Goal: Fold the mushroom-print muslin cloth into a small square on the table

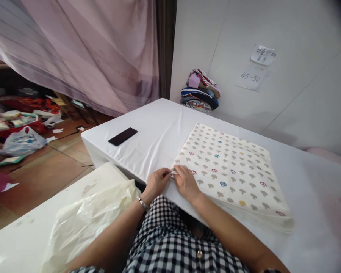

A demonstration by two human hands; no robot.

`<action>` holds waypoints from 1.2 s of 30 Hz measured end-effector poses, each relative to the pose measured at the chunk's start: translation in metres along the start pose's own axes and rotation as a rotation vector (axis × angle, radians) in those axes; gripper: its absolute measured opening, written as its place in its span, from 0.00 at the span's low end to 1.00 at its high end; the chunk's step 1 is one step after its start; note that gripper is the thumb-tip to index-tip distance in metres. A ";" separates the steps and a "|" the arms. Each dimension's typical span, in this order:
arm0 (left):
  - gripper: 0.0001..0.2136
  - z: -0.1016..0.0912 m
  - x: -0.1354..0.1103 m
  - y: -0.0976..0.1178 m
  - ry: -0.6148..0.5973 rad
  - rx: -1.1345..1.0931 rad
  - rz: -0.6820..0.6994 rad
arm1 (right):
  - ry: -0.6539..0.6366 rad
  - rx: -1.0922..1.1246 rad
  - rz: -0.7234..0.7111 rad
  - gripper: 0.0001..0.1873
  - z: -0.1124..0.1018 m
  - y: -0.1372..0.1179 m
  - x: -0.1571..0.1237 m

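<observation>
A folded cream cloth with a mushroom print (233,170) lies flat on the white-covered table (159,129). Both hands meet at its near left corner. My left hand (157,181) pinches the corner edge with curled fingers. My right hand (186,181) rests on the same corner, fingers bent and pressing the cloth's edge. A bracelet sits on my left wrist. My checked shirt fills the bottom of the view.
A black phone (122,136) lies on the table's left part. A stack of folded clothes (200,91) stands against the wall at the back. A crumpled plastic bag (91,216) lies on a second surface at the left. Bags and clutter cover the floor (22,140).
</observation>
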State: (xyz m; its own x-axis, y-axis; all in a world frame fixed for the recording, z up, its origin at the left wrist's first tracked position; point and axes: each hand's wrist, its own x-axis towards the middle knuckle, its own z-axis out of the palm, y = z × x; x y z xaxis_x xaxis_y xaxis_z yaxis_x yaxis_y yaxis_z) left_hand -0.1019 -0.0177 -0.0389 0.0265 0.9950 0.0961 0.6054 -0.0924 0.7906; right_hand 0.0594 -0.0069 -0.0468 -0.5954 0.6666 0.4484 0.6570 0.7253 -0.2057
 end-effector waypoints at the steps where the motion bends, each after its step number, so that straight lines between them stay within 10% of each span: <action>1: 0.09 0.000 0.000 0.000 0.001 -0.010 0.006 | 0.010 0.017 -0.016 0.13 0.001 0.000 0.000; 17: 0.08 0.003 -0.023 -0.007 0.102 0.141 0.279 | 0.039 0.143 -0.044 0.13 -0.003 -0.001 -0.002; 36: 0.08 0.008 -0.022 0.000 0.119 0.421 0.244 | 0.009 0.152 -0.021 0.20 -0.010 0.006 -0.032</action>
State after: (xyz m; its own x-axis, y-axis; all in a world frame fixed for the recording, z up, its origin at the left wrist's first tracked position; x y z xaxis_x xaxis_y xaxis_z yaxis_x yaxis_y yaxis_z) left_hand -0.0962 -0.0394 -0.0453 0.1314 0.9329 0.3354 0.8622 -0.2745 0.4257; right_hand 0.0866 -0.0257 -0.0538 -0.6041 0.6497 0.4616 0.5660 0.7575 -0.3254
